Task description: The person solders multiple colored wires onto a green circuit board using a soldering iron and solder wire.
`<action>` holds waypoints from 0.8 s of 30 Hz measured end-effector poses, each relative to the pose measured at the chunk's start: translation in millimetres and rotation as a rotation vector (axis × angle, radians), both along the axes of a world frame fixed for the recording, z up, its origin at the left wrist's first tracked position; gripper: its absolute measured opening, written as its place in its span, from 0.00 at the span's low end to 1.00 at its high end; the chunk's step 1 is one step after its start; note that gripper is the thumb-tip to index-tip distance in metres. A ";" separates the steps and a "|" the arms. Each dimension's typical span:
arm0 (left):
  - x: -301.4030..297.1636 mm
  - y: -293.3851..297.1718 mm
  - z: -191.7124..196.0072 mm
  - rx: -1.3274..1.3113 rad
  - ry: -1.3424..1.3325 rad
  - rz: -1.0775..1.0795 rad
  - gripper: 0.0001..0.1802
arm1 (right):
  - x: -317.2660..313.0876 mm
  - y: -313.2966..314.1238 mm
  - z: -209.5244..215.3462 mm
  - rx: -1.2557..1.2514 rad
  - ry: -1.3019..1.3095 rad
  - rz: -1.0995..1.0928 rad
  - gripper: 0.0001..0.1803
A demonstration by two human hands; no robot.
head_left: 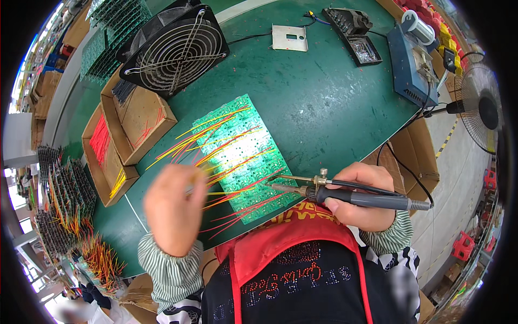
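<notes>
My right hand is closed around the dark handle of a soldering iron. A thin metal guide tube is mounted alongside it. The iron's tip is at the right edge of a green circuit board panel, which lies slanted on the table. Rows of red and yellow wires stick out over the panel's left side. My left hand hovers left of the panel beside the wire ends. Motion blurs its curled fingers, so whether they hold a wire is unclear.
Cardboard trays with red and yellow wires stand left, below a black fan. Wired boards are stacked far left. At the back right are a dark tray and a blue soldering station. Another fan stands beyond the table.
</notes>
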State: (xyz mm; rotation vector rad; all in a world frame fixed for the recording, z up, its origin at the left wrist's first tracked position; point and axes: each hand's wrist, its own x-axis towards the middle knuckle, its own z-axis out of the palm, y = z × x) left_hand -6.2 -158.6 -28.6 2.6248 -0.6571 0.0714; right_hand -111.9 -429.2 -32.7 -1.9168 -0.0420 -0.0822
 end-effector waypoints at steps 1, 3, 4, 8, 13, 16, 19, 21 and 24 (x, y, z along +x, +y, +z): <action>2.5 0.5 5.6 0.020 -0.088 0.084 0.06 | -1.7 -1.5 1.2 0.000 -0.001 -0.002 0.09; 2.4 -2.9 9.6 0.040 -0.177 0.169 0.06 | -3.5 -4.6 3.8 0.003 0.021 -0.016 0.09; -1.4 -9.7 6.5 -0.017 -0.054 0.034 0.06 | -4.0 -5.9 4.7 0.004 0.020 -0.015 0.09; -15.7 -33.6 -10.8 -0.133 0.265 -0.240 0.05 | -4.7 -6.2 5.9 0.041 0.063 -0.051 0.10; -12.7 -40.7 -18.9 -0.130 0.324 -0.249 0.06 | -6.5 -7.3 1.3 0.027 0.041 -0.077 0.10; -12.0 -41.3 -19.7 -0.132 0.333 -0.249 0.06 | -5.1 -6.9 -1.6 0.028 0.054 -0.077 0.10; -12.2 -40.9 -19.8 -0.121 0.341 -0.243 0.06 | -3.6 -7.0 -2.9 0.040 0.055 -0.071 0.10; -11.9 -41.4 -19.2 -0.115 0.348 -0.238 0.06 | -4.0 -7.6 -3.2 0.031 0.063 -0.053 0.10; -11.3 -42.3 -16.4 -0.111 0.342 -0.252 0.06 | -4.7 -10.2 1.7 0.038 0.047 -0.061 0.10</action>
